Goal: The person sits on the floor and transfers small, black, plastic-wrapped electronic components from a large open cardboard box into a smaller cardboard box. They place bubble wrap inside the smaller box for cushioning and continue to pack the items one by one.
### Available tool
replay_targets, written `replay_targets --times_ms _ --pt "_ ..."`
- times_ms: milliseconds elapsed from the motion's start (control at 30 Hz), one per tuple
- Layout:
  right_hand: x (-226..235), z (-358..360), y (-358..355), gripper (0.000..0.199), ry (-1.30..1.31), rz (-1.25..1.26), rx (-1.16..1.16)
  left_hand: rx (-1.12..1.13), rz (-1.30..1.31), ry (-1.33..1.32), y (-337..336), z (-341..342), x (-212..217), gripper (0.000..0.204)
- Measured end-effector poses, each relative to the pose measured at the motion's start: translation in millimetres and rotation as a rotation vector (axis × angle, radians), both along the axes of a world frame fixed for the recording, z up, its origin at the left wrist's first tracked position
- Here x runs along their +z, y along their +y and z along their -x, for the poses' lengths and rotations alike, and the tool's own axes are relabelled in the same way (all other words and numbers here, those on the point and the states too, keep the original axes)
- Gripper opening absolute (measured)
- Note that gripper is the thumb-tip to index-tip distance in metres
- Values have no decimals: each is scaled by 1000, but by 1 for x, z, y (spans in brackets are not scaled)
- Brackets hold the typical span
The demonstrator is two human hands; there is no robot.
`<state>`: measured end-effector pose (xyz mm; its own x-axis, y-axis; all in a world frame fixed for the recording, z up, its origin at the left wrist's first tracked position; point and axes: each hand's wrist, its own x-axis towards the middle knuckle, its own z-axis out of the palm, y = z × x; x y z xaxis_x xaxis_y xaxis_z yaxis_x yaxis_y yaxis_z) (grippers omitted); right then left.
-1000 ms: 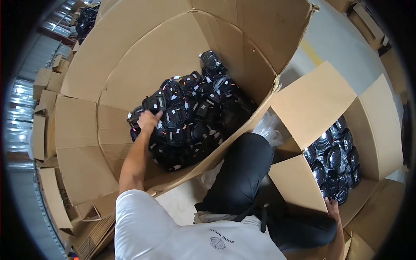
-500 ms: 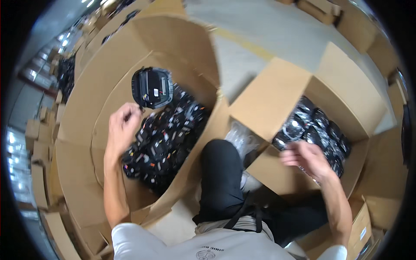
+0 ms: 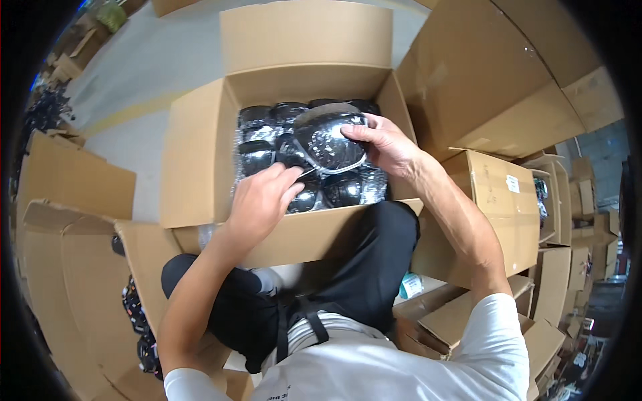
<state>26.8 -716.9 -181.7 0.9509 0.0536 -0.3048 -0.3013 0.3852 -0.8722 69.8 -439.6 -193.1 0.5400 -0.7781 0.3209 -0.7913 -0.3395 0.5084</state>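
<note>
Step in hand, as judged: handling one black part (image 3: 332, 142) above the open carton (image 3: 301, 80), with both hands raised at its middle. Right hand (image 3: 391, 148) is closed on the part's right side, thumb flat over the glossy face, other fingers behind and mostly hidden; grip looks firm. Left hand (image 3: 263, 204) is part-curled, its fingertips next to the part's lower left edge; whether they touch it, or pinch a bit of wrap or wire there, I cannot tell. Part sits above the packed parts (image 3: 344, 190), hiding some of them; any gap beneath it cannot be made out. Next move, as judged, calls for the right hand to keep the face level and steady while the left clears or tucks that lower edge, with the neighbours' film left unsnagged. Appearance of the part: rounded, domed, black, highly reflective, speckled with bright glints; a duller greyish band along the top, a pale rim, perhaps clear film, along the bottom. Packed parts below show similar shiny black domes, in rows, with clear film about them. Carton flaps stand spread outward at back and left.
</note>
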Motion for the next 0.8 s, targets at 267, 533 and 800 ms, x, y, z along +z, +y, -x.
replay_targets --times_ms 267,533,800 --pt "-132 49 -100 48 441 704 71 -393 -255 649 -129 5 -155 27" --pt "-145 43 -55 77 393 1917 723 -307 -532 278 -127 4 -103 30" --pt "-137 8 -37 94 342 1927 871 370 405 421 35 20 29 32"
